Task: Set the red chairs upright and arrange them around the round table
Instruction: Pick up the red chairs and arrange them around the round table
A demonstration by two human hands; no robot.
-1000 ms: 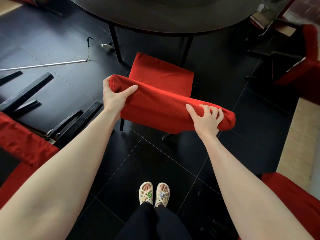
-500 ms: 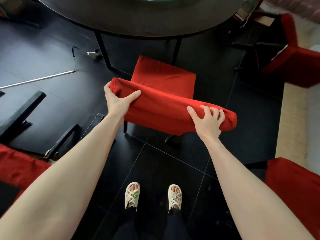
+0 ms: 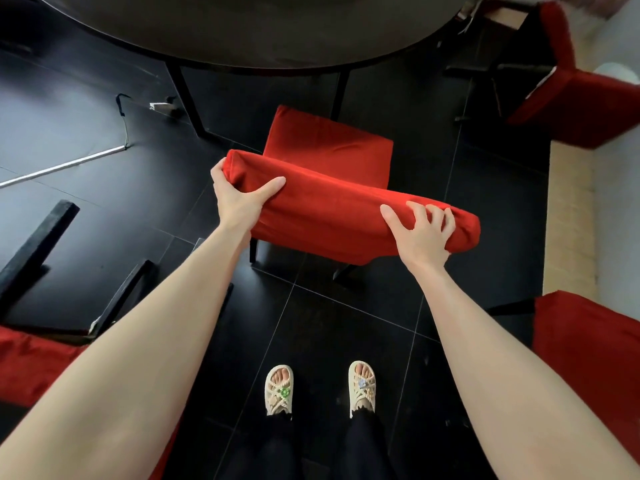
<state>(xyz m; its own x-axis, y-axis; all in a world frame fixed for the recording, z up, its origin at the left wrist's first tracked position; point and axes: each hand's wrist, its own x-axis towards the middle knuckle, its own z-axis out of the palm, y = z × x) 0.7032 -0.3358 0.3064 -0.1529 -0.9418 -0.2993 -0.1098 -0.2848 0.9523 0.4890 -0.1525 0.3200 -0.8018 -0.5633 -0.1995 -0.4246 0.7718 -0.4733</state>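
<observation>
While left hand [image 3: 239, 199] and right hand [image 3: 422, 237] grip its backrest [image 3: 346, 209], the upright chair [image 3: 329, 147] faces the table [image 3: 259, 29].

The floor [image 3: 329, 323] is glossy black tile with thin pale joints; soft light glares off it at the left; a tan strip [image 3: 568, 209] borders it at the right; a thin white rod [image 3: 62, 166] lies at the left, a dark cable [image 3: 122, 114] near its end.
</observation>
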